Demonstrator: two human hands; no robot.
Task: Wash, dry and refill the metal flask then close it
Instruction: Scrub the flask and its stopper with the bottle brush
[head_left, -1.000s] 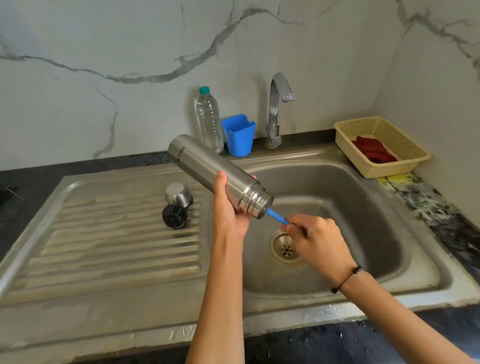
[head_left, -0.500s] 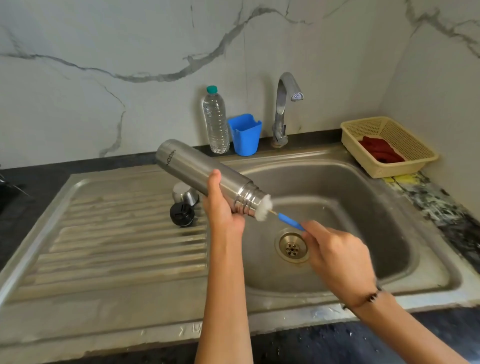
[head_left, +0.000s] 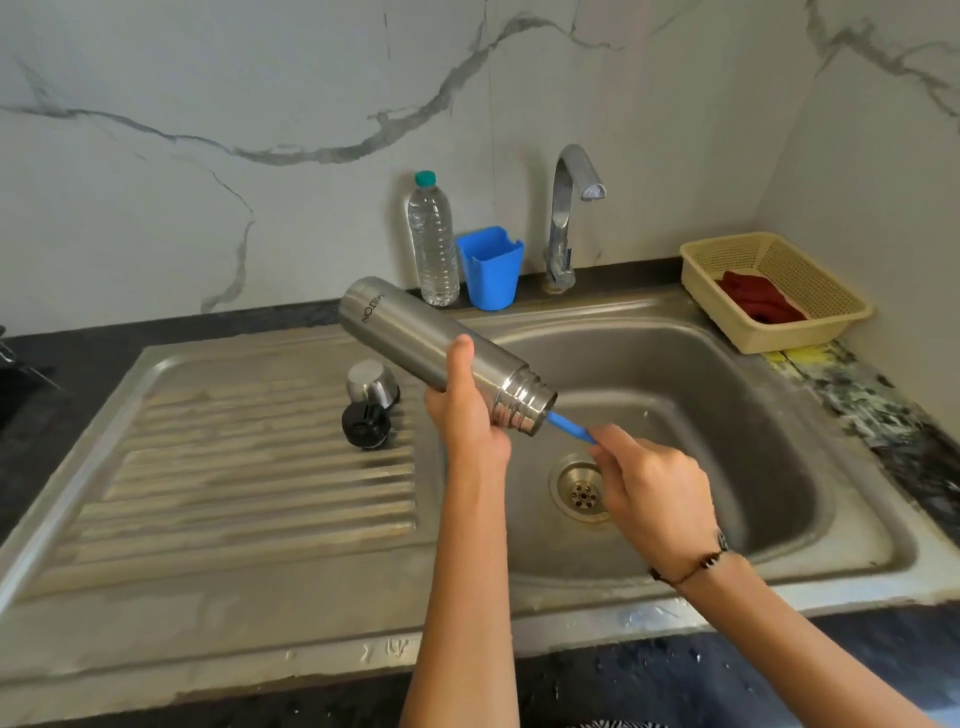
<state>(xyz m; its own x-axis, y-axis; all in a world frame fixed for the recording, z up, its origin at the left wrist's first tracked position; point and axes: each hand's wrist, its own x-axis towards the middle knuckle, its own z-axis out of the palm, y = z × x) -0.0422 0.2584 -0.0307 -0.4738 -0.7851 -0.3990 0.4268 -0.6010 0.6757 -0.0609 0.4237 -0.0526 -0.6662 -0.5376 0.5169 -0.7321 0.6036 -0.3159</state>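
My left hand (head_left: 467, 410) grips the metal flask (head_left: 415, 338) near its threaded neck, tilted with the open mouth pointing down and right over the sink basin (head_left: 727, 415). My right hand (head_left: 654, 483) pinches the blue handle of a bottle brush (head_left: 569, 427); the brush head is hidden inside the flask. The flask's steel cup cap (head_left: 370, 382) and black stopper (head_left: 365, 426) sit on the ribbed drainboard (head_left: 234, 467), left of my left hand.
A clear plastic water bottle (head_left: 432, 244) and a blue plastic holder (head_left: 491, 270) stand at the back beside the tap (head_left: 566, 208). A cream basket (head_left: 810, 332) holding a red cloth (head_left: 758, 304) sits at the right. No water runs from the tap.
The white brush head, which had come out to the flask's mouth half a second ago, has gone back inside. My right hand moved up toward the flask.
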